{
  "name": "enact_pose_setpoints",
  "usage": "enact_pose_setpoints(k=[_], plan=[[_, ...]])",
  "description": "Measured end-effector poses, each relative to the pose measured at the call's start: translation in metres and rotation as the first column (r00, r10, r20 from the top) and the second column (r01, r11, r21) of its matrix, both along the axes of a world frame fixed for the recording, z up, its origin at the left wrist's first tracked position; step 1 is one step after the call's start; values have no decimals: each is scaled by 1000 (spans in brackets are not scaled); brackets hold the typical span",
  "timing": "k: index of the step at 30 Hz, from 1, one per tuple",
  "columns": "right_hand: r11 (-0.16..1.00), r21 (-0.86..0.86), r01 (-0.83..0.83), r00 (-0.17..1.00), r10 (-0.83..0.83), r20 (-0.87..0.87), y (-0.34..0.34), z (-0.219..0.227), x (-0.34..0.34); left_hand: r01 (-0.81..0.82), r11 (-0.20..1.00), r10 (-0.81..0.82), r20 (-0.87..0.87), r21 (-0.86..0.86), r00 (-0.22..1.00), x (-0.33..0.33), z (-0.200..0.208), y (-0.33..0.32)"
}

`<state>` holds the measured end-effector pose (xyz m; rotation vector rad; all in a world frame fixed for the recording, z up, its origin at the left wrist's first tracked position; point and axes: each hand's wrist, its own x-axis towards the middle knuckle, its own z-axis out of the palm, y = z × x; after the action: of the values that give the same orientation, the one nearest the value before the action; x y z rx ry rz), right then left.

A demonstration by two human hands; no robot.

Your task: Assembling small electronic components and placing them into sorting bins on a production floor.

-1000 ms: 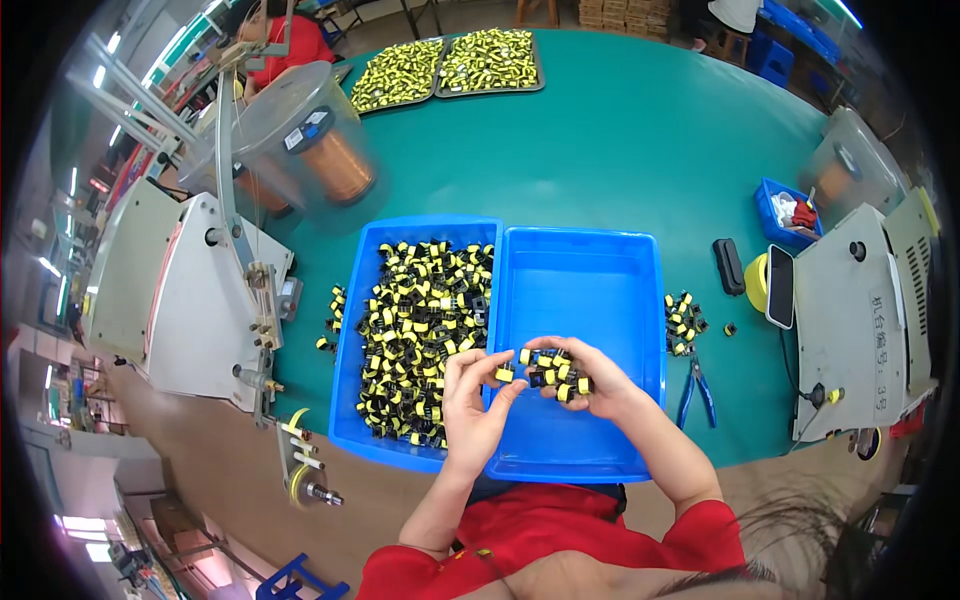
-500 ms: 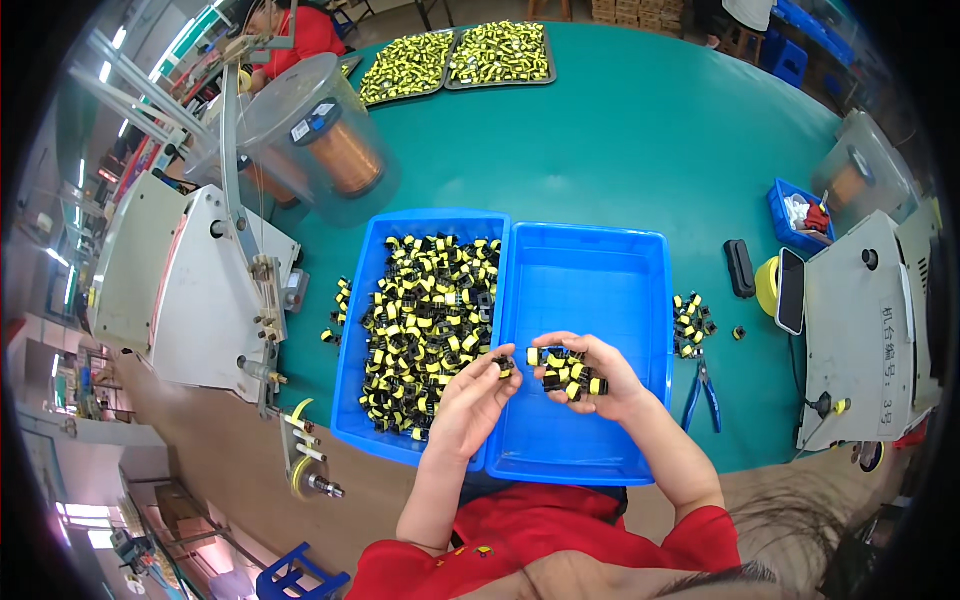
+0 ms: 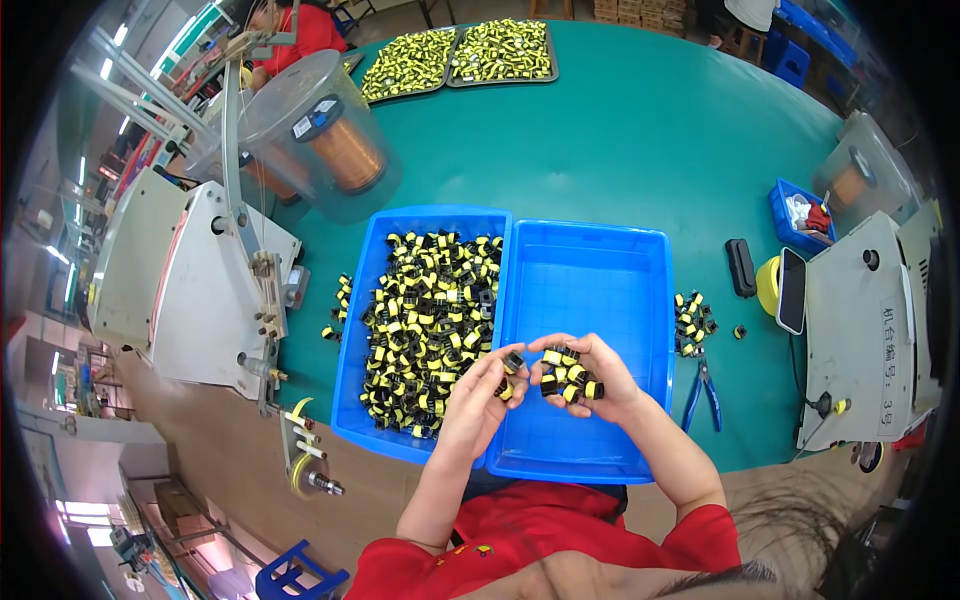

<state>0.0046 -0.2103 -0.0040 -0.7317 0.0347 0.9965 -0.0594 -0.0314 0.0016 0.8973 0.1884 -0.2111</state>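
Observation:
My left hand (image 3: 478,402) is closed on a couple of small black coil bobbins (image 3: 513,362) wrapped in yellow tape, pinched at the fingertips. Close beside it, my right hand (image 3: 612,383) cups a handful of the same bobbins (image 3: 571,374), its thumb and forefinger reaching toward the left fingertips. Both hands hover over the near part of a blue tray (image 3: 590,268) whose visible bottom is bare. To its left, a second blue tray (image 3: 352,330) is heaped with many yellow-and-black coil bobbins (image 3: 425,320).
Loose bobbins (image 3: 692,320) and blue-handled pliers (image 3: 703,395) lie right of the trays. A black case (image 3: 739,268) and phone (image 3: 790,290) are beyond. Winding machines (image 3: 215,290) flank the green table (image 3: 600,130). Copper wire spools (image 3: 345,155) and bobbin-filled trays (image 3: 500,52) stand farther back.
A bobbin that was at the right hand's fingertips now appears in my left fingers, alongside the one held there before. Both hands stay over the right tray.

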Motion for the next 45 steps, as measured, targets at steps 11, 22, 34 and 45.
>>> enact_pose_setpoints(k=[11,22,34,45], plan=[[998,59,4,1000,-4,-16,1,-5,-1,40,998,-46,-124,-51,991,0,3,5],[994,49,-93,991,87,105,8,0,-9,-18,967,24,-21,254,999,-3,-2,-8],[994,-59,-87,989,93,113,9,11,-6,11,999,-19,-154,-52,988,0,5,5],[980,-104,-168,975,181,130,8,12,-6,7,956,-61,-177,-293,982,0,3,7]])
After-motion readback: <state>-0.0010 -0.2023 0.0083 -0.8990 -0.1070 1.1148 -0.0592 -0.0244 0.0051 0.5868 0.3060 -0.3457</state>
